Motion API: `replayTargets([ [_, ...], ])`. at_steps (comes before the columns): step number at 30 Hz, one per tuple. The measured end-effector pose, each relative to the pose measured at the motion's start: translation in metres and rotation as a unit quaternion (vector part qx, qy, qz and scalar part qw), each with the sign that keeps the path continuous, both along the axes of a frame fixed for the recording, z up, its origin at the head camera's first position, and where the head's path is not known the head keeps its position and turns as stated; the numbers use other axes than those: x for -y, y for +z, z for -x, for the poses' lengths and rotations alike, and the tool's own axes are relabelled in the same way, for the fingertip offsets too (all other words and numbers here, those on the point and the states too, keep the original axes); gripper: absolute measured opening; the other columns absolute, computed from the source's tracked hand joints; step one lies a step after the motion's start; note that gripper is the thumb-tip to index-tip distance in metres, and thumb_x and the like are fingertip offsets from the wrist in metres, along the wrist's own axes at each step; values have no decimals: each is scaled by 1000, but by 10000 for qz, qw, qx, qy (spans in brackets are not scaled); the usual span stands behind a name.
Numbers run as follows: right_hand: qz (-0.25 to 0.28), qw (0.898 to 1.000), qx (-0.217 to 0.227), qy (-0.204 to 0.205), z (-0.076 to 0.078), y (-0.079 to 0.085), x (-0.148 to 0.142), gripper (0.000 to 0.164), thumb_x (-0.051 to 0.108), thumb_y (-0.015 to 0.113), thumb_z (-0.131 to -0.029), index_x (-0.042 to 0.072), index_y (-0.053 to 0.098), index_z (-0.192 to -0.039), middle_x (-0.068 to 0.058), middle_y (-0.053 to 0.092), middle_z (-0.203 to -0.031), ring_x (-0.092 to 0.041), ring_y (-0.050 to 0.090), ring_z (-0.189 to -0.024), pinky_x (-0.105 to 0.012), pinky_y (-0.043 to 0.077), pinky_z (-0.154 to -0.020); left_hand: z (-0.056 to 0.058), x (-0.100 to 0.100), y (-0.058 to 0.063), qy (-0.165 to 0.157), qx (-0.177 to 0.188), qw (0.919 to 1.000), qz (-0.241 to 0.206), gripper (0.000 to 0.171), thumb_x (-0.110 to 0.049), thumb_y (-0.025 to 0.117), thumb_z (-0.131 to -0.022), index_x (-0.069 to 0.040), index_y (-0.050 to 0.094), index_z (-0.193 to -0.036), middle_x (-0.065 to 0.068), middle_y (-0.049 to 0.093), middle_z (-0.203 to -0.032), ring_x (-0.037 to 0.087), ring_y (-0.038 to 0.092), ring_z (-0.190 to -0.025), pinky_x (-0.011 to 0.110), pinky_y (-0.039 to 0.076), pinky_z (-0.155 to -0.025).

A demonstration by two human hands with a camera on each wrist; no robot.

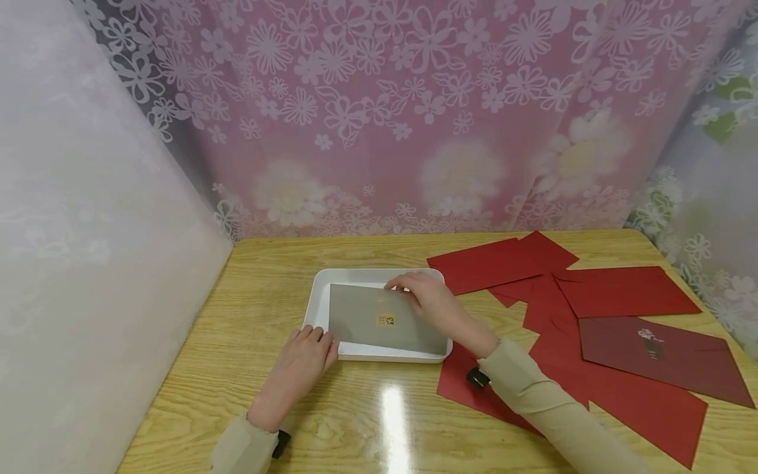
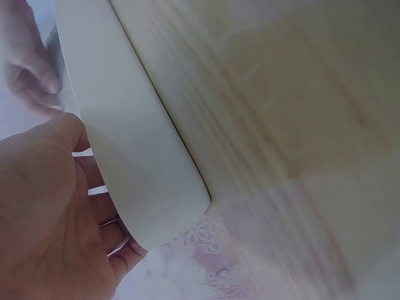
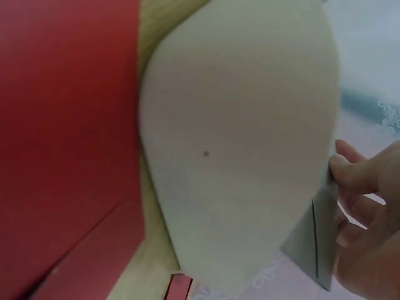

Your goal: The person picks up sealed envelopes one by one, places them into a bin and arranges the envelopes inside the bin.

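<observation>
A white tray (image 1: pixel 379 359) stands on the wooden table, and a grey envelope (image 1: pixel 355 316) with a gold emblem lies at a slant in it, its right end over the tray's front right corner. My left hand (image 1: pixel 302 361) grips the tray's front left corner. Seen from the left wrist, the thumb and fingers of that hand (image 2: pixel 56 194) curl at the tray's rim (image 2: pixel 134 125). My right hand (image 1: pixel 432 303) pinches the envelope's far edge. In the right wrist view, thumb and fingers (image 3: pixel 353 175) hold the grey envelope (image 3: pixel 306 240) beside the tray's outer wall (image 3: pixel 237 125).
Several red envelopes (image 1: pixel 628 291) lie overlapping across the table's right side, with a darker maroon one (image 1: pixel 687 359) on top. One red envelope (image 1: pixel 464 385) reaches under my right forearm, close to the tray. Floral curtains (image 1: pixel 379 131) hang behind the table (image 1: pixel 207 368).
</observation>
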State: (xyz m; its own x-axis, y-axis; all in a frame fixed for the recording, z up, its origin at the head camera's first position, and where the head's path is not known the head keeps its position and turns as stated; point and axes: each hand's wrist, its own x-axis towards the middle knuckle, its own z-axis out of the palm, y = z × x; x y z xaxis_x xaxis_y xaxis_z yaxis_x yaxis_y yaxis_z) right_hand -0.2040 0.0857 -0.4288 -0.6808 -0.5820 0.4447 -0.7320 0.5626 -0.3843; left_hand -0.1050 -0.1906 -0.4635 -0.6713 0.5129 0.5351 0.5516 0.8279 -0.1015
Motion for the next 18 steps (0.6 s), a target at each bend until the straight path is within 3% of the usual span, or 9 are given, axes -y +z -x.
replayTargets([
  [10, -984, 9949, 221, 29, -3, -8, -2, 34, -1, 67, -94, 9, 70, -127, -8, 72, -115, -25, 68, -103, -40, 53, -90, -1, -1, 1, 65, 29, 9999, 91, 32, -12, 66, -90, -12, 42, -70, -2, 32, -63, 16, 30, -60, 26, 27, -57],
  [18, -1265, 9915, 291, 6, -7, -6, -6, 31, 9, 73, -92, 9, 72, -123, -7, 72, -119, -28, 67, -108, -44, 53, -91, -1, -2, 1, 130, 71, 9999, 26, 33, -12, 69, -89, -12, 42, -69, -2, 34, -63, 17, 32, -60, 27, 28, -58],
])
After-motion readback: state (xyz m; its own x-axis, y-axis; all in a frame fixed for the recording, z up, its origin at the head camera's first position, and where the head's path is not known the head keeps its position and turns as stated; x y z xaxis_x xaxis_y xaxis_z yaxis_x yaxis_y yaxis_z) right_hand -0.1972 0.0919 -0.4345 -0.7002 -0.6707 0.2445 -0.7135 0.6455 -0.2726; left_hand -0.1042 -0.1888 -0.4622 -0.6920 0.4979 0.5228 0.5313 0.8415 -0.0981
